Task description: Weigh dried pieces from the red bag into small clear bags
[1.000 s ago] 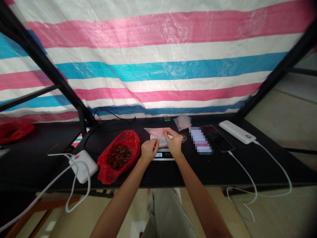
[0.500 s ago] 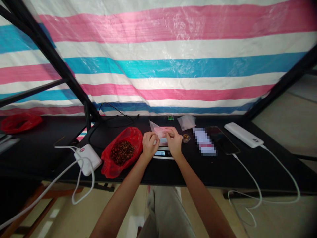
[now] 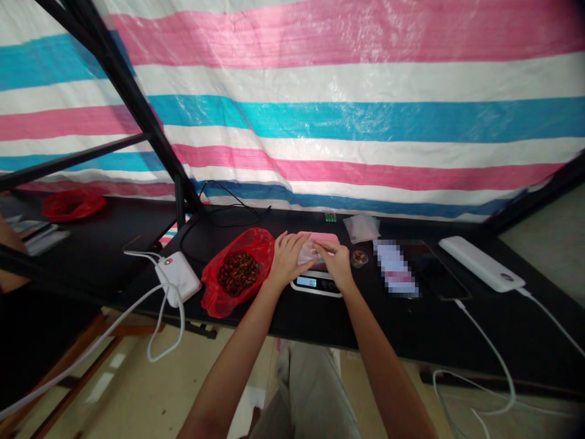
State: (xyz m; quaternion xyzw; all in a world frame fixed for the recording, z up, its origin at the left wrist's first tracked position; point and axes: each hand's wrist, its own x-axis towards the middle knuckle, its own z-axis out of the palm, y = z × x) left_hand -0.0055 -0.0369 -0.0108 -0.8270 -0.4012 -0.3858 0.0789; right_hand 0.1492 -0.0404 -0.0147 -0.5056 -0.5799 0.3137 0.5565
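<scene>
While a small clear plastic bag point(image 3: 307, 251) is held above the platform of a digital kitchen scale point(image 3: 316, 284), a reading of 0.0 is shown on the lit display. The bag is pinched at its right side by the right hand point(image 3: 335, 259), the thumb and fingertips being brought together on the film. The left hand point(image 3: 287, 259) is laid along the bag's left side, fingers extended close together and thumb set apart; because the film is thin and glossy, it cannot be told whether it is gripped there.

Just left of the left hand, an open red plastic bag point(image 3: 262, 241) is seen, part-filled with dark brown kernels point(image 3: 238, 273). To the right of the scale, a clear plastic cup point(image 3: 360, 261) with brown pieces in it is placed. Behind the cup, flat clear bags point(image 3: 361, 228) are stacked, with green cells point(image 3: 330, 217) set to their left. Farther right, a phone with a pixelated screen point(image 3: 395, 268), a dark-screened phone point(image 3: 434, 268) and a white power bank point(image 3: 482, 263) are laid out on the black table point(image 3: 429, 329). Near the far left edge, part of another person's arm point(image 3: 9, 281) is visible.
</scene>
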